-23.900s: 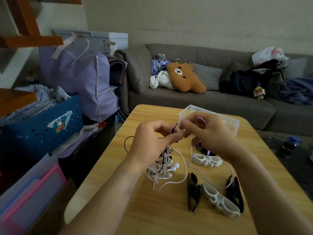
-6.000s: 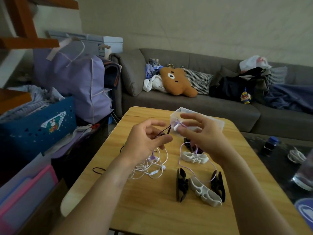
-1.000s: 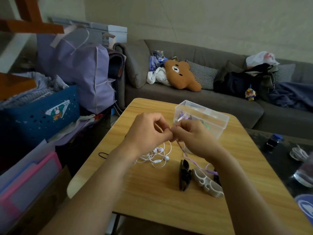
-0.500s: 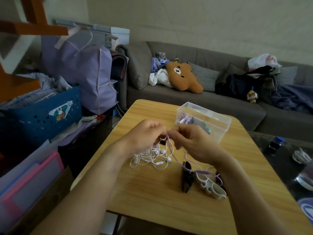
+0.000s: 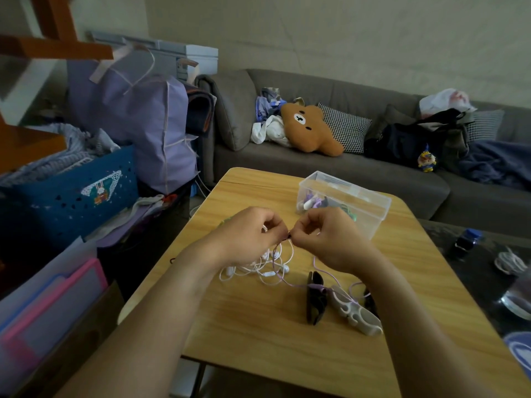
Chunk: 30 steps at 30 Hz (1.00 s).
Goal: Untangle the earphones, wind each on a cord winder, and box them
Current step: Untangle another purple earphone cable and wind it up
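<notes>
Over the wooden table (image 5: 258,320) my left hand (image 5: 250,234) and my right hand (image 5: 327,239) meet fingertip to fingertip, both pinching a thin purple earphone cord (image 5: 290,284) that trails down to the right. A tangle of white earphones (image 5: 258,265) lies under my left hand. A black cord winder (image 5: 314,301) and a white cord winder (image 5: 356,313) lie side by side at the front right, with another black winder (image 5: 369,301) partly hidden by my right forearm. The clear plastic box (image 5: 370,216) behind my hands holds wound earphones.
A grey sofa (image 5: 344,173) with a bear cushion and bags runs behind the table. A blue basket (image 5: 71,196), a purple bag and folders crowd the floor at the left. A dark low table at the right carries a glass (image 5: 517,297) and a small bottle.
My hands have stayed together at the cord's knot, lifting slightly. The camera view has shifted a little; the purple cord still drapes over the winders.
</notes>
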### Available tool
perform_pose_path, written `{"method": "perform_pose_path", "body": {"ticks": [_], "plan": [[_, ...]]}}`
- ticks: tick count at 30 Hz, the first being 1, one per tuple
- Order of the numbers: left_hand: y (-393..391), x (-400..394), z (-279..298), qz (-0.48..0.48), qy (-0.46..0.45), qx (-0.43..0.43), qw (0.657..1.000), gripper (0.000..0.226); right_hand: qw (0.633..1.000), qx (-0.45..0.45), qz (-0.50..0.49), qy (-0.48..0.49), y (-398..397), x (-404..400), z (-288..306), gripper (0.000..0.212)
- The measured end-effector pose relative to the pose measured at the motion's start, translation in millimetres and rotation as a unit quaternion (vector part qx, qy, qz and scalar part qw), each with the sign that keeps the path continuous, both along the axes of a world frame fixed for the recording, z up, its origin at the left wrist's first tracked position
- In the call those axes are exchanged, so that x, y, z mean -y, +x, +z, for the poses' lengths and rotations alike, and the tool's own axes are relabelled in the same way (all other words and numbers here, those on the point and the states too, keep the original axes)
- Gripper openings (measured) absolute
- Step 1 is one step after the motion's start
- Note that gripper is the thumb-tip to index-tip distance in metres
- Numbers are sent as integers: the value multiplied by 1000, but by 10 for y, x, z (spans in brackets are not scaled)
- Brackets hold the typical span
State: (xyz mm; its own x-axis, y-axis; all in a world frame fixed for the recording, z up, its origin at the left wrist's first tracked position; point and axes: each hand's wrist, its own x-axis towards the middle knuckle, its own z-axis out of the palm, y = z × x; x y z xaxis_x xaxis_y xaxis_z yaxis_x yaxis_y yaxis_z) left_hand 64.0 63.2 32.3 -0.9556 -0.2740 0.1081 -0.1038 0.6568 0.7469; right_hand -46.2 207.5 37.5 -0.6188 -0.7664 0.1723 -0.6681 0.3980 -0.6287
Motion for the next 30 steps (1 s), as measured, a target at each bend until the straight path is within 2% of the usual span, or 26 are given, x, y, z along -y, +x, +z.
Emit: {"method": "perform_pose_path", "body": {"ticks": [2,4,7,11,14,17,20,23,27,30], "plan": [[7,24,6,1,-3,30,1000,14,999,-45,17,4,49,4,12,13],[-2,28,1,12,-49,38,998,12,998,-58,33,-18,86,2,18,11],[-13,-1,4,28,-85,19,996,12,997,-46,31,-62,89,4,-1,7],[-44,-17,-26,41,-86,1,995,14,998,-41,0,-50,77,24,-8,14],[-52,-22,-34,27,-9,-18,999,16,997,58,-1,-54,90,40,-17,15],[-13,-11,37,17,110,-44,993,16,971,183,30,-148,52,28,-33,9],[58,54,99,-18,294,-75,953,18,935,258,83,-230,-33,-48,2,20],[113,89,105,-44,332,-63,940,14,939,224,100,-239,-62,-68,5,29],[128,72,79,-50,313,-39,948,11,966,130,64,-214,-78,-8,-65,18],[127,93,71,-40,313,-42,948,11,968,120,69,-207,-91,-18,-65,18]]}}
